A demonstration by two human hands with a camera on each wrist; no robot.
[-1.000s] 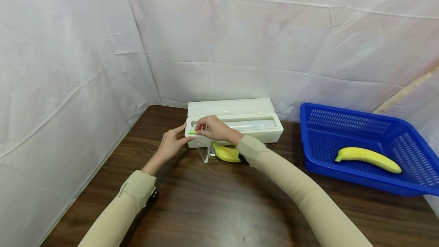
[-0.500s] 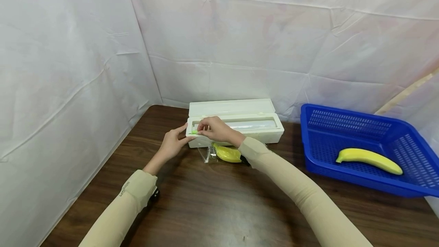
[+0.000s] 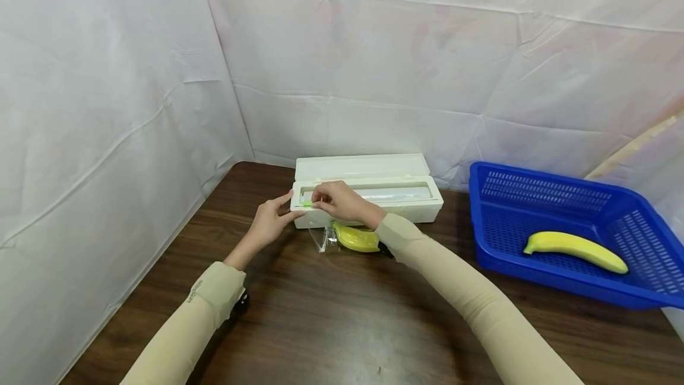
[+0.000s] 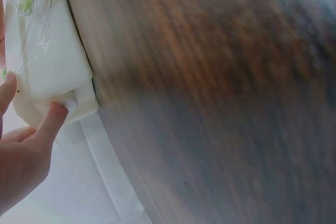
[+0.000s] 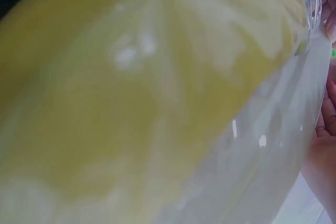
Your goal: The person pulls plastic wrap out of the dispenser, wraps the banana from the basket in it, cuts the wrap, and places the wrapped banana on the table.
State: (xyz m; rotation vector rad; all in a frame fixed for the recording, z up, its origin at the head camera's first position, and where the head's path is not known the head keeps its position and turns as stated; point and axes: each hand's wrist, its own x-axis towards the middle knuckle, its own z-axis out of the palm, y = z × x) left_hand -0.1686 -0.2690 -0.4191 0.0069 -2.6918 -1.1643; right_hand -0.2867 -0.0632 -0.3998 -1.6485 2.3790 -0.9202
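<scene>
Since the earlier head frames, the green slide cutter (image 3: 307, 203) and the right hand (image 3: 342, 199) have been moved a little to the right along the front edge of the white cling-film dispenser (image 3: 422, 214). The cutter appears to be pinched between right thumb and fingertips, near the dispenser's left end. That end's front corner is held between thumb and fingers of the left hand (image 3: 269, 220). Inside the dispenser lies the film roll (image 3: 395, 194); the lid (image 3: 363, 165) is raised behind it. Just in front of it, a yellow banana in clear film (image 3: 357, 239) is partly overhung by the right forearm, with loose film (image 3: 323, 241) at its left.

If the cutter were pushed unevenly, slack film could probably be bunched and torn instead of sliced. With a weak left hold, the dispenser might be dragged rightward. The wrapped banana could be nudged by the right wrist, and the film pulled askew. Whether the film is taut under the cutter cannot be told.
</scene>
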